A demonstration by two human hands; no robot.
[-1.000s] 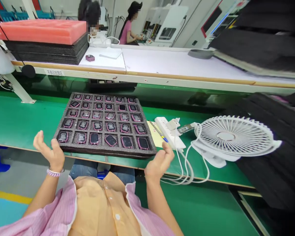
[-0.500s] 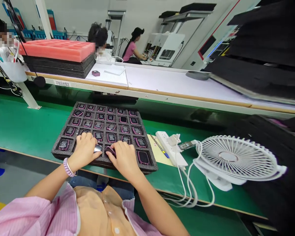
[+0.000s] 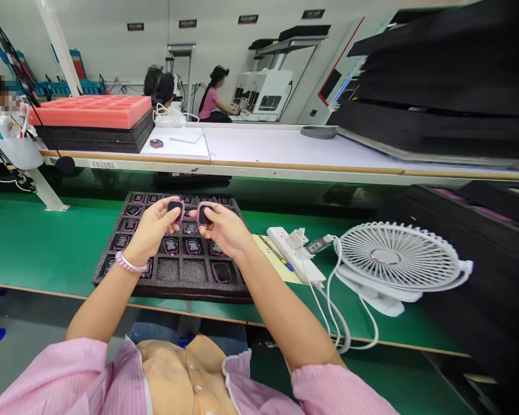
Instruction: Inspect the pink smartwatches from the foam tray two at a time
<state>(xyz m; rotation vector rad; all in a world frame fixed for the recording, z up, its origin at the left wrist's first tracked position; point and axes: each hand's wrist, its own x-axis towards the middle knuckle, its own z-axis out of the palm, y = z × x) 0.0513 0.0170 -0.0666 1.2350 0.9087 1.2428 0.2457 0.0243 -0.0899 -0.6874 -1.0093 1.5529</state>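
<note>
Between thumb and fingers, my left hand (image 3: pixel 153 227) grips a smartwatch case (image 3: pixel 175 211) with a dark face and pink-purple frame. My right hand (image 3: pixel 225 227) pinches a second watch case (image 3: pixel 205 214) of the same kind. Both are raised above the foam tray (image 3: pixel 168 271), held side by side with a small gap. Similar watch cases, such as one at the front right (image 3: pixel 221 272), sit in the tray's square pockets. Two front-row pockets hold nothing. My hands and forearms hide part of the tray.
Right of the tray lie a pen (image 3: pixel 281 256), a power strip (image 3: pixel 294 253) with cables and a white fan (image 3: pixel 398 259). Pink foam trays (image 3: pixel 95 110) top a stack on the shelf (image 3: pixel 259 148). Black foam stacks (image 3: pixel 436 104) stand at right. Co-workers sit beyond.
Both hands have risen from the tray's front row, each lifting a watch case out of its pocket. The camera view has shifted slightly.
</note>
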